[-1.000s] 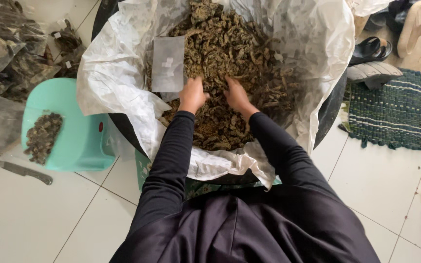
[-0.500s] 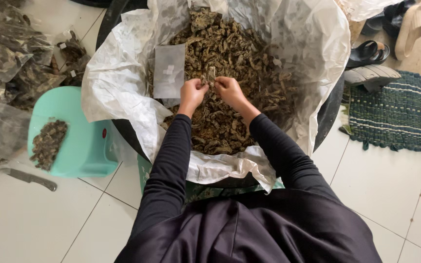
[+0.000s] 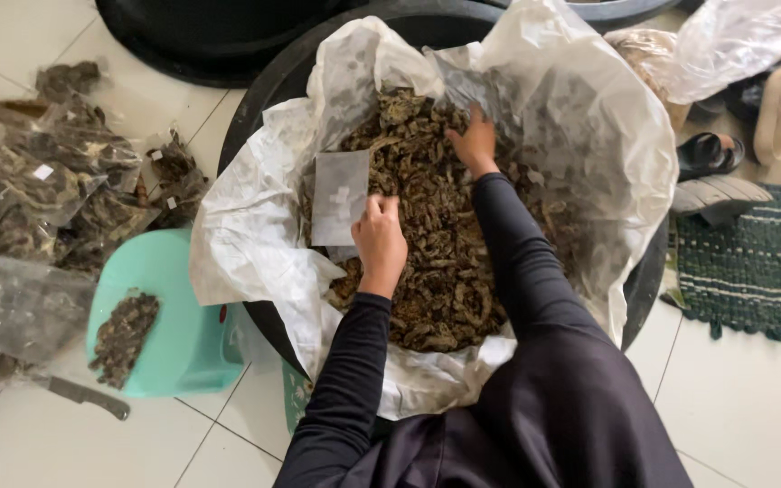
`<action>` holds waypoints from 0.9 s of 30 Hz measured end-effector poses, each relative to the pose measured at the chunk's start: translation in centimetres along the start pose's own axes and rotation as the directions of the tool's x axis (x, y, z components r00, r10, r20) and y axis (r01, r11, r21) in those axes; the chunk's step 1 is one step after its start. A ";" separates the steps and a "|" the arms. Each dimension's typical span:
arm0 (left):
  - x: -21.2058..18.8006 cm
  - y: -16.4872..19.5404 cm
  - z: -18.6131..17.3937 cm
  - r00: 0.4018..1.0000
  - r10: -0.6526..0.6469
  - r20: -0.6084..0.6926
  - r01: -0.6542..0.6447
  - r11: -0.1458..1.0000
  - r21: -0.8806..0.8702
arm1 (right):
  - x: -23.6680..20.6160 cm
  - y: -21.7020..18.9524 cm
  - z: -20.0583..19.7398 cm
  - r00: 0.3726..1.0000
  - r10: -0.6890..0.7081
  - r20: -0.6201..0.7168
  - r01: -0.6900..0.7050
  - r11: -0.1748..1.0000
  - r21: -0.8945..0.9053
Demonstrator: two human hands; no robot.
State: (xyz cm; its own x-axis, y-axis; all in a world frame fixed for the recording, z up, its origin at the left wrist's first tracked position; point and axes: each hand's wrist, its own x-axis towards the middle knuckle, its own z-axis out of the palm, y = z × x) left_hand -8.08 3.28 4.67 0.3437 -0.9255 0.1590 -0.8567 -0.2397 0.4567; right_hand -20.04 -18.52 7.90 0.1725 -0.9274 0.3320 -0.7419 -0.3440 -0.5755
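Figure. Filling a small bag from a lined tub, seen from above, left to right. At 9 o'clock, a heap of packed clear bags (image 3: 38, 190) lies on the floor; their number cannot be told. Beside it stand one green stool (image 3: 183, 334) carrying one filled bag (image 3: 122, 336), and one knife (image 3: 88, 398) at 8 o'clock. At centre, the left hand (image 3: 378, 242), fingers closed, pinches one small clear bag (image 3: 340, 197) over the dried pieces (image 3: 436, 271). The right hand (image 3: 475, 143), at 12 o'clock, has its fingers curled into the pile; whether they grip anything cannot be told. One black tub (image 3: 648, 271) holds one white liner (image 3: 255, 226). Good practice, judged: keep the bag mouth open and low over the pile.
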 end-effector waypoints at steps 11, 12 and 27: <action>1.0 1.2 -1.5 0.929 -0.263 0.261 0.367 0.555 -0.746 | -5.0 0.4 -2.6 0.871 0.049 0.489 -0.405 0.635 0.658; 0.9 1.4 -1.4 0.913 -0.188 0.362 0.408 0.396 -0.822 | -6.6 0.6 -3.9 0.836 -0.006 0.549 -0.468 0.517 0.717; -0.7 -0.9 3.0 0.908 0.087 0.410 0.418 -0.224 -0.880 | -16.6 1.0 -8.9 0.955 -0.292 -0.050 0.294 0.917 0.268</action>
State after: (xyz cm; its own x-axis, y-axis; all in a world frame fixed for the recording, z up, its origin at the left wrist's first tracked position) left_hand -8.69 3.28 1.54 0.0803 -0.9814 -0.1745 0.6742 -0.0755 0.7347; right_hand -29.41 -2.13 8.41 0.3493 -0.7780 0.5222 -0.4564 -0.6280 -0.6303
